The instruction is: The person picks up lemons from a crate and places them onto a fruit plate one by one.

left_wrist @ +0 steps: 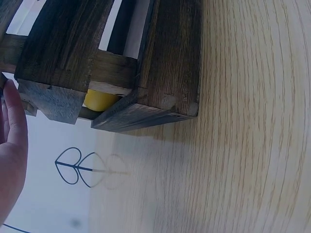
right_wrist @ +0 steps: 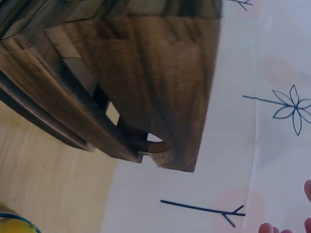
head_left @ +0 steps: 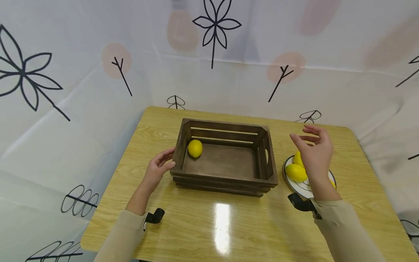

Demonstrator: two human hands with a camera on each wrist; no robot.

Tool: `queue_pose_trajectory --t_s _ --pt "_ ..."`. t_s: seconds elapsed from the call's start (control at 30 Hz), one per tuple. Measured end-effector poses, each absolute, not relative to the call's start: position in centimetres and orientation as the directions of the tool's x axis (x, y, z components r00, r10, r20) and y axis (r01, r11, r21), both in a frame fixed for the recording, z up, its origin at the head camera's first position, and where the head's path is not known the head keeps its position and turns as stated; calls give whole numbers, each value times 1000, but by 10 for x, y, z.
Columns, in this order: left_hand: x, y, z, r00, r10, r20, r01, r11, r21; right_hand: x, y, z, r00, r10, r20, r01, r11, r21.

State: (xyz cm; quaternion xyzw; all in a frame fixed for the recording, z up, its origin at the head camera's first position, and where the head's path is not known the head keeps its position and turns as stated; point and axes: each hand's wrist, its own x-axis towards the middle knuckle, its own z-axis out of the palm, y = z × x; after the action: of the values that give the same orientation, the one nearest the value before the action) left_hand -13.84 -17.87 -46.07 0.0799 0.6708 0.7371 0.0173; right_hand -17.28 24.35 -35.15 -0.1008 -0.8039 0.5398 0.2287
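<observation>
A dark brown slatted wooden crate stands on the table, with one yellow lemon in its back left corner. My left hand touches the crate's left end from outside, its thumb by the front corner. In the left wrist view, part of the left hand shows beside the crate, and the lemon peeks through a gap. My right hand hovers above a plate of lemons, its fingers loosely bent with nothing between them. The hand and forearm partly hide the plate.
The wooden table carries the crate in its middle and the plate to the right. Behind and beside it hangs a white cloth with plant drawings. The crate's right end has a handle hole.
</observation>
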Motion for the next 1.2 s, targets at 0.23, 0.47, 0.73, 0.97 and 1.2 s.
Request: queue_pose_trajectory --t_s 0.23,0.47,0.73,0.97,1.2 --pt "-138 -178 -460 -987 134 88 75 -104 992 -178 237 -342 -883 378 278 -116 397 -910" --pt "-138 -180 -461 -987 137 90 76 -107 991 -184 227 -336 -882 353 311 -163 391 -906" --pt "-138 -179 -460 -987 137 86 73 -94 993 -190 216 -331 -890 330 314 -180 379 -908" --pt "-139 -179 -459 -987 132 89 75 -108 991 -197 207 -332 -899 304 316 -192 376 -907" --pt "-138 -178 -459 -986 132 98 84 -111 990 -204 196 -333 -898 283 336 -238 330 -914"
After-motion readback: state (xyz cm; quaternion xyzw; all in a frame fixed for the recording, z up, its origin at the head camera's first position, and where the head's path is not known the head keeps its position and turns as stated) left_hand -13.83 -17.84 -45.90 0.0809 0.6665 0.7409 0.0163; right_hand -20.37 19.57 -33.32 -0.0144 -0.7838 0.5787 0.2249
